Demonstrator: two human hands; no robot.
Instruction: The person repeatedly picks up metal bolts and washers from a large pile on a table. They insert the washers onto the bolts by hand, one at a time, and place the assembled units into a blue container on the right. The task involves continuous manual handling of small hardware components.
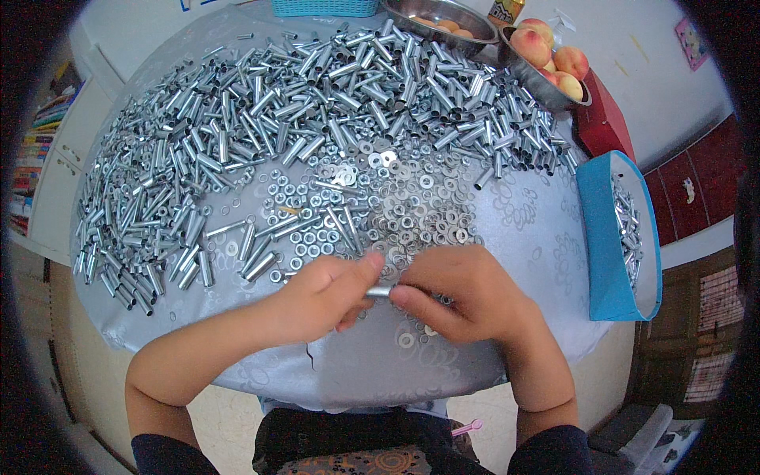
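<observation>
Between my two hands, close to the table's front edge, is a short silvery metal tube [378,292]. My left hand [321,297] is closed round its left end, thumb on top. The fingers of my right hand [463,293] are curled over its right end, which they hide. Just beyond my hands lie loose flat washers [427,210] and hex nuts [299,237]. Several long bolts [342,226] rest among the nuts, beyond my left hand. A few more washers [406,340] lie under and beside my right hand.
A wide heap of metal sleeves [317,95] covers the far and left table. On the right stands a blue fabric bin [602,237] holding metal parts. Steel bowls hold peaches [534,47] and eggs [447,26] at the back, near a turquoise basket [324,8] and a red box [603,119].
</observation>
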